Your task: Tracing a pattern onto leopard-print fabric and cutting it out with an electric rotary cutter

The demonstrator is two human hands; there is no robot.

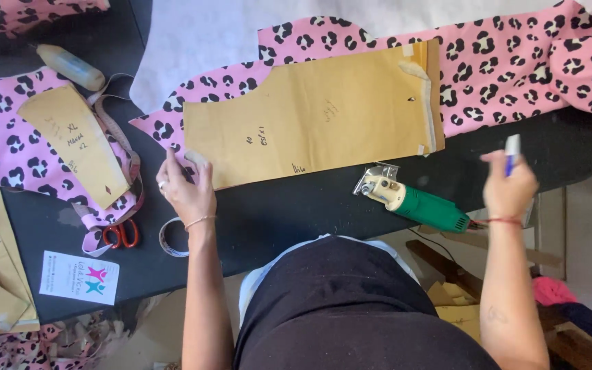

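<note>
Pattern [316, 113] on fabric [515, 62]; cutter [416, 201] before it; scissors [121, 235] far left.

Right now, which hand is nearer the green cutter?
Right. The right hand, holding a marker, hovers just right of the cutter; the left hand presses the paper pattern, well to its left.

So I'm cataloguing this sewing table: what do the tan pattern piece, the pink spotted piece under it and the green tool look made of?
The large tan pattern piece looks like stiff matte kraft paper: flat, pencil-marked, taped at one edge. The pink spotted piece seems a soft printed fabric that drapes over the table edge. The green tool appears to have a plastic body with a shiny metal guard at its head. The left hand presses the pattern's corner.
</note>
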